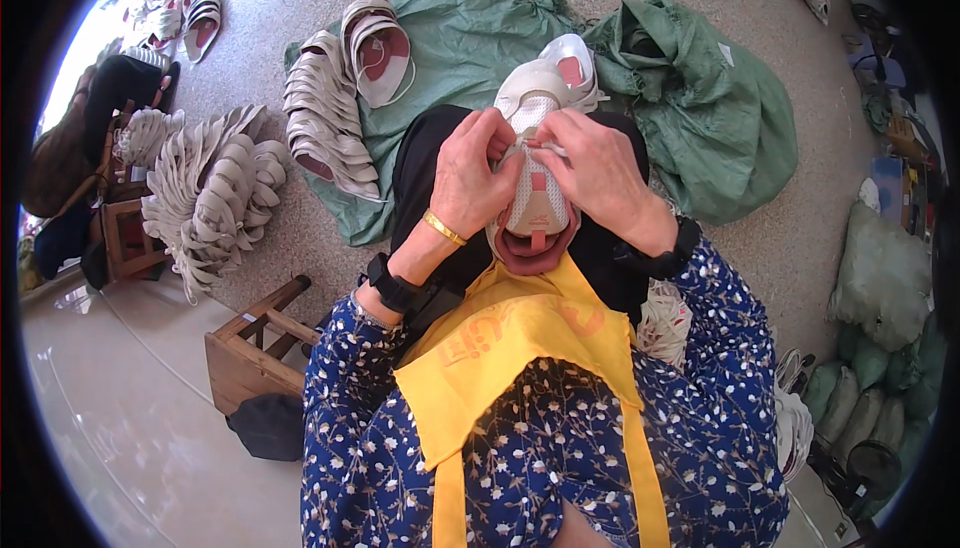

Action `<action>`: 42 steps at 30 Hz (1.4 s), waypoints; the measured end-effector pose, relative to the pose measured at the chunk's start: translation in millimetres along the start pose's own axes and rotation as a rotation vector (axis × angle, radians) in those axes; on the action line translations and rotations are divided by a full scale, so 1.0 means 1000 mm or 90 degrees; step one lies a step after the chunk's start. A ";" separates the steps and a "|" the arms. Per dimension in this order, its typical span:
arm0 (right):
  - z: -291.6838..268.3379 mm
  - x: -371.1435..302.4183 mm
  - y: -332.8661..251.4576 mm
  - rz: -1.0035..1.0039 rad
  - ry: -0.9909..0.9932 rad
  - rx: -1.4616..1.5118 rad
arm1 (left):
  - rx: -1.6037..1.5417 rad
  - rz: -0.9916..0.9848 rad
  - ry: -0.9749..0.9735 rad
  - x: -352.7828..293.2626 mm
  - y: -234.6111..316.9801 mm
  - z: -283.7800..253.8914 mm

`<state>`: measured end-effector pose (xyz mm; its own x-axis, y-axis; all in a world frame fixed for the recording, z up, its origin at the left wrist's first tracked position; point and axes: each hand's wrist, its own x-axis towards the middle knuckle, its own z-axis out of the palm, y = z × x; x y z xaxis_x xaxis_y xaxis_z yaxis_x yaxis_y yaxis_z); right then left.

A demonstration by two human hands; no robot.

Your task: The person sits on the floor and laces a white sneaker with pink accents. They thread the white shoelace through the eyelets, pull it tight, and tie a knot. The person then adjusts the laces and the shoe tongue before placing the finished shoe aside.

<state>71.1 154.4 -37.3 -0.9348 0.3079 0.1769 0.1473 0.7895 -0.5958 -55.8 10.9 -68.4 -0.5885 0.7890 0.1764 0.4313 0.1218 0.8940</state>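
Pinching with the left hand [465, 183], narrow, finger and thumb close together at the left side of the shoe [540, 210]. Pinching much the same way with the right hand [600, 173], just across on the right side. Too small to see for sure: any thin lace between the tips.

Lying right between the two hands, over the lap, with toe pointing away from the body and open end pointing back. Running long-ways straight out between the hands, not across. About as near to one hand as to the other, with both sets of fingertips almost meeting over the middle line.

Just past the fingertips, beyond the toe: a white shoe [575, 63]. Below both hands, toward the body: a yellow apron [520, 333]. Up and left from the left hand: a shoe pile [330, 113] on a green sheet [470, 38]. Up and right from the right hand: a green bag [730, 113]. Farther out to the left: a gray heap [210, 193], and below that, a wood stool [250, 353].
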 end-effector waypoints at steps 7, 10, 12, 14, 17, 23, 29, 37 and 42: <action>0.017 0.007 0.009 0.006 -0.016 0.031 | -0.012 0.005 -0.016 0.002 -0.001 0.000; 0.017 0.007 0.016 0.022 -0.003 0.115 | 0.017 0.034 -0.022 0.004 -0.005 0.002; 0.017 0.006 0.014 0.031 -0.004 0.127 | 0.032 0.043 -0.027 0.005 -0.008 0.004; 0.017 0.006 0.016 0.023 0.001 0.129 | 0.031 0.030 -0.032 0.006 -0.009 0.004; 0.016 0.006 0.018 0.020 0.004 0.127 | 0.032 0.039 -0.050 0.010 -0.014 0.004; 0.014 0.004 0.020 0.017 0.007 0.157 | 0.026 0.080 -0.097 0.023 -0.014 0.002; -0.016 0.001 0.011 0.106 -0.085 0.093 | 0.019 0.041 -0.113 0.026 -0.025 -0.005; -0.020 -0.030 0.017 0.072 0.005 -0.031 | 0.107 -0.084 -0.049 0.017 -0.046 -0.083; -0.009 -0.039 0.015 0.052 0.064 -0.080 | 0.249 0.081 0.031 0.000 -0.015 -0.058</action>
<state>112.7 159.2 -45.9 -0.8819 0.4206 0.2130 0.2667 0.8177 -0.5101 -101.5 -25.7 -57.7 -0.5412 0.7843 0.3033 0.7248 0.2522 0.6411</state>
